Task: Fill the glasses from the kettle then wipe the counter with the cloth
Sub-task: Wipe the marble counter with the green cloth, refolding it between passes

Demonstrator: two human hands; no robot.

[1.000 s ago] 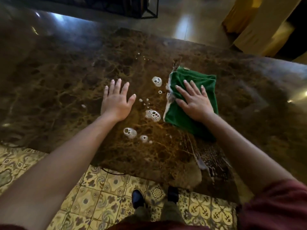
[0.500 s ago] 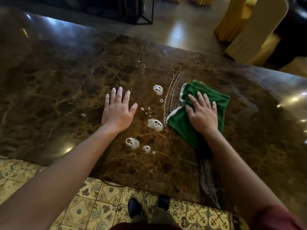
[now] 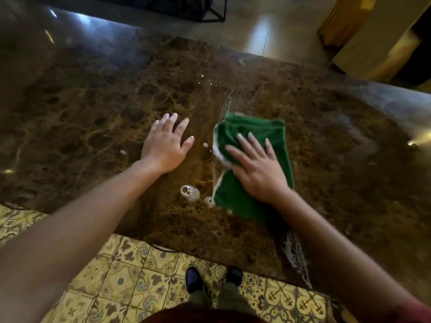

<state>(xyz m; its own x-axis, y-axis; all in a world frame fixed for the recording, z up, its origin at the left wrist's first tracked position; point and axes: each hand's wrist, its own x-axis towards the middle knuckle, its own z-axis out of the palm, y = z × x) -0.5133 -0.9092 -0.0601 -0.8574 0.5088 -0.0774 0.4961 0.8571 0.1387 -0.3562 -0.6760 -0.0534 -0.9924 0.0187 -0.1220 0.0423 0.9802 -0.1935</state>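
Stage: wiping, I judge; no kettle and no glasses show in the head view, so I cannot confirm the filling step from here
Right hand: my right hand (image 3: 257,172) lies flat on the cloth (image 3: 254,164), fingers straight and spread, pressing it to the stone; nothing is pinched or curled round
Left hand: my left hand (image 3: 164,145) rests palm-down on the bare counter (image 3: 81,108), fingers straight, holding nothing; it looks to be a brace only
Cloth position: green, folded, with a pale edging; it lies near the middle of the counter, just right of my left hand and apart from it
Done so far: a streaked, wet-looking track (image 3: 229,102) runs up the stone beyond the cloth's far edge, and a second streaked band (image 3: 295,255) lies by the near edge under my right forearm; I read both as passes already made
Left to do: a large foam patch (image 3: 190,193) sits just left of the cloth's near corner, a smaller blob (image 3: 209,201) touches its edge, a spot (image 3: 205,144) lies between my hands, one (image 3: 122,152) lies left of my left wrist, and fine droplets (image 3: 208,81) lie farther up
Estimate: wipe part done; the left side of the spill is unwiped
Next pass: leftward sweep over the foam, moving my left hand clear first
Risk: wet stone, so the cloth may smear foam instead of lifting it
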